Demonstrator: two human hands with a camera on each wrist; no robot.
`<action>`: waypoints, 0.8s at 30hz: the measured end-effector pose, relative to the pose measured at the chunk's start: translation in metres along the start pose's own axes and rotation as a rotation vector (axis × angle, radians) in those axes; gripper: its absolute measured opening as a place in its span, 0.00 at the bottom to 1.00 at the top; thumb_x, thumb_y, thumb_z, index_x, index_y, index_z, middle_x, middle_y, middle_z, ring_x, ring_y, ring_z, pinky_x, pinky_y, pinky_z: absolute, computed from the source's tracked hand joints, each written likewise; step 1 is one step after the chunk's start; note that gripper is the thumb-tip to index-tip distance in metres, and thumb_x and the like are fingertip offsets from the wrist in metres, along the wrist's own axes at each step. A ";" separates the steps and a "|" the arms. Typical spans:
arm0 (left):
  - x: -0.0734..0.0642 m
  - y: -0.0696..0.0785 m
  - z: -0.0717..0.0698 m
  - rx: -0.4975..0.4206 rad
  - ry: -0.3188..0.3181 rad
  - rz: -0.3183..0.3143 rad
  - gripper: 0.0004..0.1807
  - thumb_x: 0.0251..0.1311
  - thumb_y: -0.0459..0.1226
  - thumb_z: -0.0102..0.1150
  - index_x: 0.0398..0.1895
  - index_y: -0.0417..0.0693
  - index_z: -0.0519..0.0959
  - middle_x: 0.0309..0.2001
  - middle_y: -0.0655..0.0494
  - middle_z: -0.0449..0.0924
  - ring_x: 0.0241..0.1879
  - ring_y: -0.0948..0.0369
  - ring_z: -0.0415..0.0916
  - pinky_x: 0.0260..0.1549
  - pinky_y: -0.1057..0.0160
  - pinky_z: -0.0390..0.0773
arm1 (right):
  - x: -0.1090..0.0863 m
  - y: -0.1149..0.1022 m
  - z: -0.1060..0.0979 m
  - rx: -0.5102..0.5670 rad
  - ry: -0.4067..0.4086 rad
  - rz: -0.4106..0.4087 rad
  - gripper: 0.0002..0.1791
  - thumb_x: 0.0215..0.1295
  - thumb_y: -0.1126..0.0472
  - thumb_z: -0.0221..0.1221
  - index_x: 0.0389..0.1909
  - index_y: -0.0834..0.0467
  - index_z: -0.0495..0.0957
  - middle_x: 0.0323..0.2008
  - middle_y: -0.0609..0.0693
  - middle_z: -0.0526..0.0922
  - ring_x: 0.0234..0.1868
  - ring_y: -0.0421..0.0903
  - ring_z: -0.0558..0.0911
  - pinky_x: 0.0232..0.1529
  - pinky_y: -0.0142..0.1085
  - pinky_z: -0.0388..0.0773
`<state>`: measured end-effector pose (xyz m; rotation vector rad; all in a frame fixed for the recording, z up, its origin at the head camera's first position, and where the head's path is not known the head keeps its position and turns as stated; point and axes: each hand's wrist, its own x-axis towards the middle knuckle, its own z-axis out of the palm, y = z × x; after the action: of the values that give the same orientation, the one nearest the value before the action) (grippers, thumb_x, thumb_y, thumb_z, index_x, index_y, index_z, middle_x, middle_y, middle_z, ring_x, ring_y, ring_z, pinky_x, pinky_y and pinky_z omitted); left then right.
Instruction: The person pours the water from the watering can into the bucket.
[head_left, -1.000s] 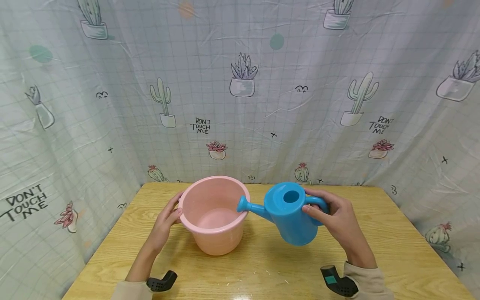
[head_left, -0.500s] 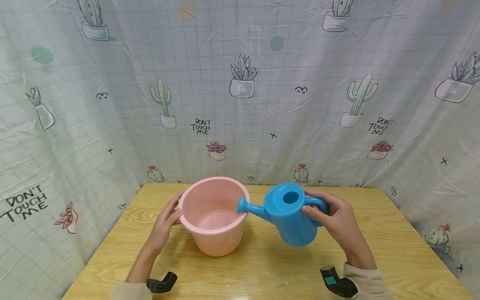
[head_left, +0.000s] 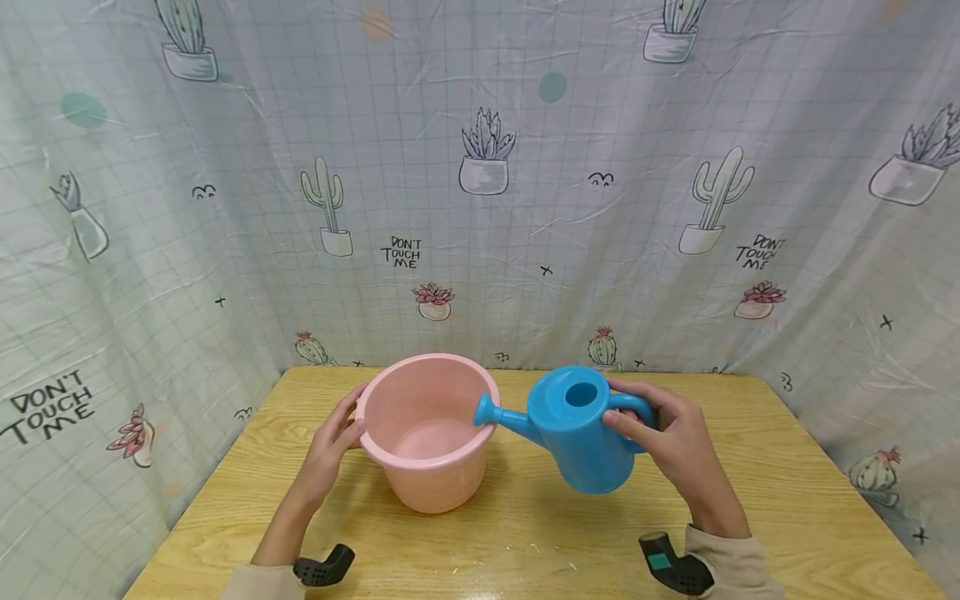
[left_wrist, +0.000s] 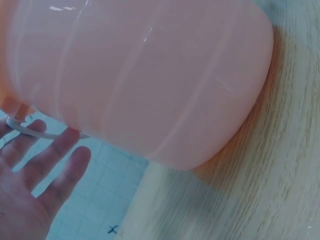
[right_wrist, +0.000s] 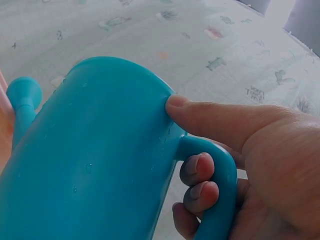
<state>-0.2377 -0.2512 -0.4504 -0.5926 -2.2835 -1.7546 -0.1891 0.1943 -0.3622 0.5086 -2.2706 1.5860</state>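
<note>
A pink plastic bucket (head_left: 438,483) stands at the middle left of the table. At its left rim, my left hand (head_left: 324,454) grips with the thumb on the near side. The left wrist view shows those fingers (left_wrist: 65,172) beneath the rim, beside a thin white bail handle (left_wrist: 47,135). My right hand (head_left: 667,429) holds a blue watering can (head_left: 588,450) by its handle (right_wrist: 227,175), fingers curled through the loop and thumb pressed to the can's body. The can's spout points left, and its flared rose (head_left: 486,410) overlaps the bucket's right rim. Water drops cling to the can.
The wooden table (head_left: 780,492) carries small wet marks near its front. A cactus-print curtain (head_left: 480,275) hangs behind it and along both sides. Black wrist devices (head_left: 324,567) sit at both sleeves.
</note>
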 end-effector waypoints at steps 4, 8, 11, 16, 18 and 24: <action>0.000 0.002 0.001 -0.006 0.003 -0.010 0.28 0.73 0.34 0.40 0.75 0.48 0.54 0.74 0.42 0.54 0.57 0.69 0.73 0.46 0.71 0.78 | 0.000 0.000 0.000 -0.006 0.003 0.000 0.23 0.63 0.67 0.62 0.60 0.62 0.75 0.49 0.28 0.80 0.48 0.31 0.82 0.47 0.26 0.78; 0.000 0.002 0.001 -0.003 0.007 -0.016 0.28 0.73 0.34 0.40 0.75 0.49 0.55 0.73 0.42 0.55 0.56 0.68 0.74 0.46 0.71 0.78 | 0.001 0.000 0.000 -0.007 0.002 0.001 0.23 0.63 0.66 0.62 0.60 0.61 0.75 0.49 0.29 0.80 0.49 0.31 0.82 0.47 0.27 0.78; 0.000 0.002 0.001 0.003 0.010 -0.016 0.28 0.73 0.34 0.41 0.75 0.49 0.55 0.73 0.43 0.56 0.56 0.68 0.74 0.46 0.71 0.78 | 0.001 -0.001 0.000 -0.008 0.003 0.000 0.23 0.63 0.66 0.62 0.60 0.60 0.75 0.50 0.30 0.80 0.49 0.31 0.81 0.48 0.27 0.78; 0.000 0.002 0.001 0.008 0.011 -0.016 0.28 0.73 0.35 0.41 0.75 0.50 0.55 0.73 0.43 0.56 0.56 0.67 0.74 0.46 0.70 0.78 | 0.001 -0.001 0.001 -0.005 0.007 -0.004 0.23 0.63 0.66 0.62 0.60 0.62 0.75 0.50 0.29 0.80 0.49 0.31 0.82 0.48 0.27 0.78; 0.000 0.002 0.001 0.009 0.011 -0.018 0.28 0.73 0.35 0.41 0.75 0.50 0.55 0.73 0.44 0.56 0.56 0.66 0.74 0.46 0.70 0.78 | 0.001 -0.001 0.001 -0.001 0.008 -0.005 0.24 0.63 0.66 0.62 0.60 0.64 0.74 0.50 0.29 0.80 0.49 0.31 0.82 0.48 0.26 0.78; 0.000 0.001 0.000 0.010 0.010 -0.021 0.28 0.73 0.35 0.41 0.75 0.50 0.55 0.73 0.44 0.55 0.56 0.67 0.74 0.46 0.70 0.78 | 0.001 -0.001 0.002 0.008 0.006 -0.008 0.24 0.62 0.67 0.62 0.60 0.63 0.75 0.50 0.29 0.80 0.49 0.31 0.82 0.48 0.26 0.78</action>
<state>-0.2374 -0.2506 -0.4496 -0.5593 -2.2984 -1.7505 -0.1900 0.1920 -0.3619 0.5143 -2.2562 1.5909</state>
